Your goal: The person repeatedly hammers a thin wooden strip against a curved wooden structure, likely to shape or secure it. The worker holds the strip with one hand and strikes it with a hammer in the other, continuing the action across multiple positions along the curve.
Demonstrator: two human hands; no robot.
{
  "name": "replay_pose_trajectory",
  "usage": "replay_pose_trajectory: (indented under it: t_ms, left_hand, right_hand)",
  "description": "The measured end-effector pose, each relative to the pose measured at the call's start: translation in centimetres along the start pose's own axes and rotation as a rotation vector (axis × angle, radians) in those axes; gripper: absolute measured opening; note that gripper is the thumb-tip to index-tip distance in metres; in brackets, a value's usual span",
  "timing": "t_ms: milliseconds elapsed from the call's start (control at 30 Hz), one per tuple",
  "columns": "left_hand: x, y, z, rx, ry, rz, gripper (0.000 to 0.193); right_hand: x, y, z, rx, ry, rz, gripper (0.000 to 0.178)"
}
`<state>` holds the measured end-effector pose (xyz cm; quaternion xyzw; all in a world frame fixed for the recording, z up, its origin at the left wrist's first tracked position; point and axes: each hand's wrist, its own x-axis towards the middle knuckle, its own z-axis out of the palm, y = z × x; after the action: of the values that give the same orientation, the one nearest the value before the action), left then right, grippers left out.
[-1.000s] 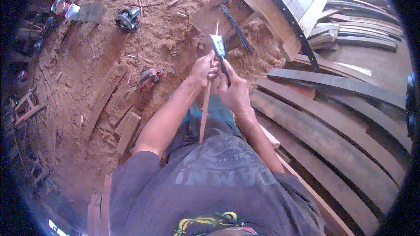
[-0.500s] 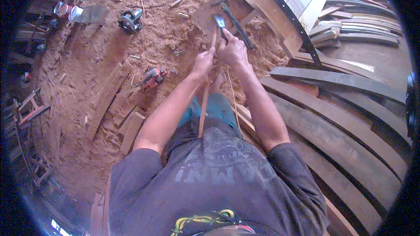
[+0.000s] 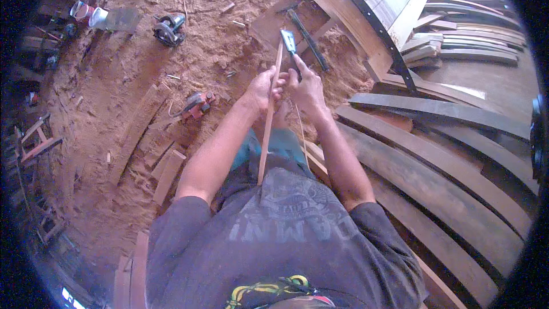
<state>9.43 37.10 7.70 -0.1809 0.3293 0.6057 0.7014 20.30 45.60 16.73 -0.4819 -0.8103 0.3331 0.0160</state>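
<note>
A long thin wooden strip (image 3: 267, 131) runs from my shirt front up past my hands. My left hand (image 3: 262, 88) is closed around it, palm turned partly up and fingertips curled on its right side. My right hand (image 3: 309, 89) grips the dark handle of a scraper-like tool (image 3: 289, 41), index finger stretched along it. Its shiny flat blade flares toward the far end and sits just right of the strip's tip; whether they touch I cannot tell. My two hands are close together, and the right one hides most of the handle.
Sawdust covers the ground. A circular saw (image 3: 169, 30) and a red power tool (image 3: 198, 106) lie left. A hammer-like tool (image 3: 309, 40) rests on a board ahead. Curved timbers (image 3: 434, 166) fill the right, below a large planked wooden structure (image 3: 366, 17). Buckets (image 3: 98, 18) stand far left.
My left hand has turned so its curled fingertips show beside the strip. The tool in my right hand has moved slightly lower, with its blade turned and more of its face showing.
</note>
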Motion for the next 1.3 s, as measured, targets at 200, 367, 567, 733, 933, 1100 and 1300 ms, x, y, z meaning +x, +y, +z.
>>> replay_pose_trajectory:
  t_ms: [200,367,567,733,933,1100,1300]
  left_hand:
    - [0.2,-1.4,0.2,-0.035,-0.118,0.055,0.032]
    - [-0.3,-1.3,1.8,0.100,0.090,0.098,0.025]
    - [-0.2,-2.4,1.1,0.093,0.123,0.143,0.027]
    - [0.4,-2.0,-0.1,0.203,0.068,0.119,0.028]
    - [-0.5,-3.2,2.1,0.202,0.198,0.174,0.025]
    - [-0.4,-2.2,1.2,0.246,0.181,0.174,0.027]
    - [-1.6,-2.2,2.7,0.413,0.202,0.225,0.028]
  right_hand:
    - [-5.1,-0.6,-1.7,-0.027,-0.037,-0.040,0.048]
    - [-1.8,-0.9,-1.2,-0.067,-0.018,-0.056,0.047]
    - [-2.1,-2.5,-1.9,-0.025,-0.035,-0.053,0.044]
    - [-0.6,0.4,-0.5,0.010,0.017,-0.065,0.047]
    - [-0.3,-1.6,-1.8,-0.087,-0.032,0.025,0.045]
    - [-3.8,0.1,-1.0,-0.021,-0.015,-0.099,0.045]
    - [3.0,0.5,-1.3,-0.133,0.022,-0.081,0.047]
